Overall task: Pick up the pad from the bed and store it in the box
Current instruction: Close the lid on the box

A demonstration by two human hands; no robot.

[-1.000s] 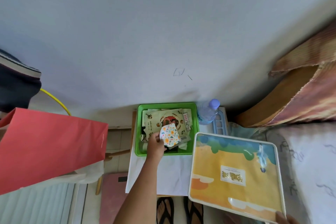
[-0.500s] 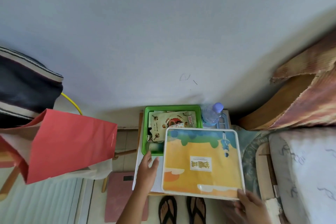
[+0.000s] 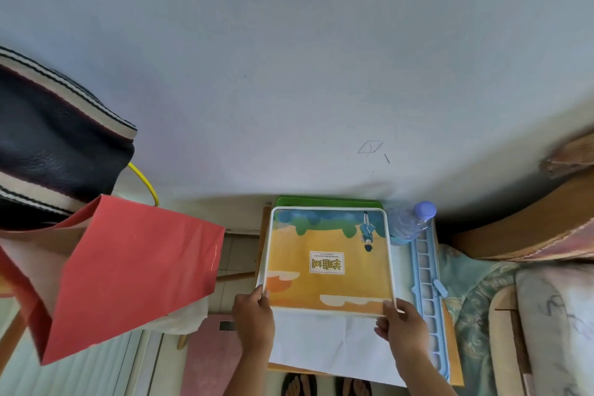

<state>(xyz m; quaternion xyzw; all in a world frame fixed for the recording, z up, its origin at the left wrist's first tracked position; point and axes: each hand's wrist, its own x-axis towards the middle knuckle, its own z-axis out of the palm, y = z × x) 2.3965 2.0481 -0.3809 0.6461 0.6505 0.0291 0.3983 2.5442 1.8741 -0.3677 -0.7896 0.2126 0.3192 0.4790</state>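
Pad [image 3: 329, 262]: now held flat over the green box [image 3: 328, 201], gripped at both near corners. It was carried in from the bed side on the right within the last second; half a second ago it covered only the box's right half and was held by the right hand alone. Now it is centred, and only the box's far rim is seen past the pad's far edge.

Left hand [image 3: 254, 315]: a second ago it was at the box with a small patterned packet, then hung free beside the pad. Its fingers [image 3: 262, 294] are now closed on the pad's near-left corner. Right hand [image 3: 403, 326]: fingers closed on the near-right corner, thumb on top.

Judged meaning for the task: transport is done and alignment is nearly done; only lowering and release are left. The pad looks larger than the box opening, so it will probably rest on the rim or on the contents rather than drop inside. Contact between pad and box cannot be told from this view.

Clearances: bottle [image 3: 409, 223] just beside the pad's far-right corner, at risk of being knocked if the pad is shifted right. Blue rack [image 3: 429, 296] lies along the right side of the table [image 3: 451, 350]. White sheet [image 3: 334, 344] lies under the near edge.
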